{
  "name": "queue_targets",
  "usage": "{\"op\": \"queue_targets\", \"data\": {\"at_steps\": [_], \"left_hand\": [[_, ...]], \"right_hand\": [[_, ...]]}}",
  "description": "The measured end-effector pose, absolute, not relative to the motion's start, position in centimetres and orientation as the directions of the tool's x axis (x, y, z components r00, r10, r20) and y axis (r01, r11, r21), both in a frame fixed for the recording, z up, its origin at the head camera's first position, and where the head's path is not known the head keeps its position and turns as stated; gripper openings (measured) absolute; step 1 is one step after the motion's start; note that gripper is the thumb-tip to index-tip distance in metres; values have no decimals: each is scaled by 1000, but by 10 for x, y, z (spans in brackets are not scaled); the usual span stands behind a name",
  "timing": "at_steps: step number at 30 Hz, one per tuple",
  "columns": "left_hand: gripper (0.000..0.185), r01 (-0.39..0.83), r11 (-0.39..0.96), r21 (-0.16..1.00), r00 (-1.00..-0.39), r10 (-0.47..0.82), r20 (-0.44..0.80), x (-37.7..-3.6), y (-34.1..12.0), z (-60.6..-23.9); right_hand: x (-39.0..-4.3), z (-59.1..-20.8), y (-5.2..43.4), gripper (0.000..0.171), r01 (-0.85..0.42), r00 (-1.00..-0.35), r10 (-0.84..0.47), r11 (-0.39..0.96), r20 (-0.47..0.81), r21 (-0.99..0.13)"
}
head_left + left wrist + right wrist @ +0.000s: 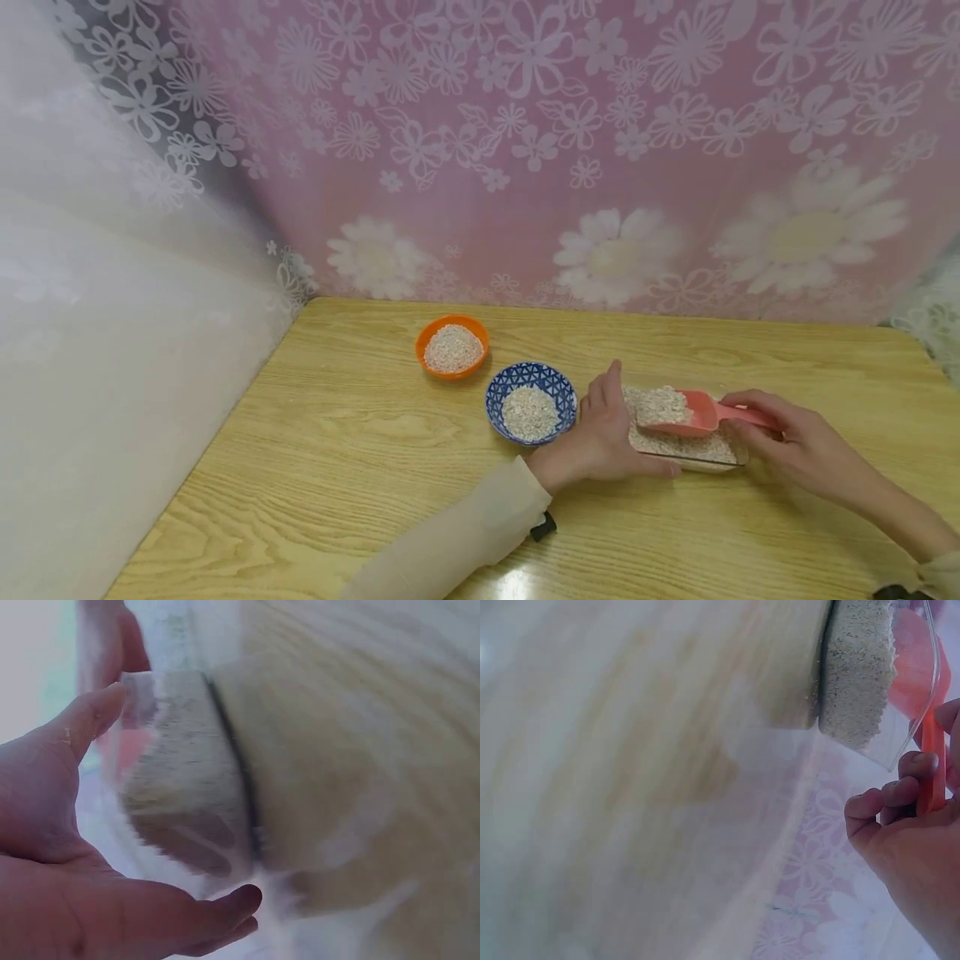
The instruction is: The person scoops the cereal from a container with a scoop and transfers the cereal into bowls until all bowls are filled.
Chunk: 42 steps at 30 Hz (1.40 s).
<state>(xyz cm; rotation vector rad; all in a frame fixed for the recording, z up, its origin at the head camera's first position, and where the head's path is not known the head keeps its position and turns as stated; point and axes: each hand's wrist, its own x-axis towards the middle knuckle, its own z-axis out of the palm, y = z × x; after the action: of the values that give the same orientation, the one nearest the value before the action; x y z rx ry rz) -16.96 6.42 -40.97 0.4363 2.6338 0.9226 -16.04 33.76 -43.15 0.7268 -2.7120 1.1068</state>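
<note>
A clear container [686, 450] of pale grain lies on the wooden table [337, 450]. My left hand [600, 433] rests against its left side, fingers straight and thumb along the front edge; in the left wrist view the container [187, 795] sits between the thumb and fingers of that hand [60, 825]. My right hand [780, 437] grips the handle of a pink scoop [693, 412], heaped with grain and held just over the container. In the right wrist view the fingers [889, 799] curl round the scoop [930, 750] beside the container [855, 667].
A blue patterned bowl [530, 404] with grain stands just left of my left hand. An orange bowl [452, 347] with grain is further back and left. A floral curtain [562, 150] closes off the back, and a white drape [112, 333] the left edge.
</note>
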Motion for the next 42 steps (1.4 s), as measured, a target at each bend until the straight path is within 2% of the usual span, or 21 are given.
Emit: {"op": "queue_targets", "data": {"at_steps": [3,10,16,22,31,37,42], "left_hand": [[134,227,726,649,-899,413,-147,-165,59,-402],[111,381,673,634,-879,476,24,-163,22,-387],[103,386,685,618,-899,431,83,-163,-23,-390],[104,397,711,580,-906,404,125,-168,-58,-398],[112,322,676,663,-902,432,-2,-173,-91,-410],[124,304,664,683,-872,483,-81,-179,-96,-416],[129,275,600,751,-844,525,-111,-188,-97,-420]], "right_hand": [[-159,-431,340,29,-449,-888,-374,577,269,-682],[-157,-434,344,30,-479,-876,-336,509,347,-715],[-151,-435,346,31,-423,-906,-255,543,338,-725],[-147,-430,345,28,-355,-934,-174,551,312,-755],[-146,-424,339,25,-282,-958,-112,537,264,-795],[-146,-417,324,28,-349,-937,-158,496,312,-795],[-150,-409,309,26,-401,-916,-193,483,352,-778]]}}
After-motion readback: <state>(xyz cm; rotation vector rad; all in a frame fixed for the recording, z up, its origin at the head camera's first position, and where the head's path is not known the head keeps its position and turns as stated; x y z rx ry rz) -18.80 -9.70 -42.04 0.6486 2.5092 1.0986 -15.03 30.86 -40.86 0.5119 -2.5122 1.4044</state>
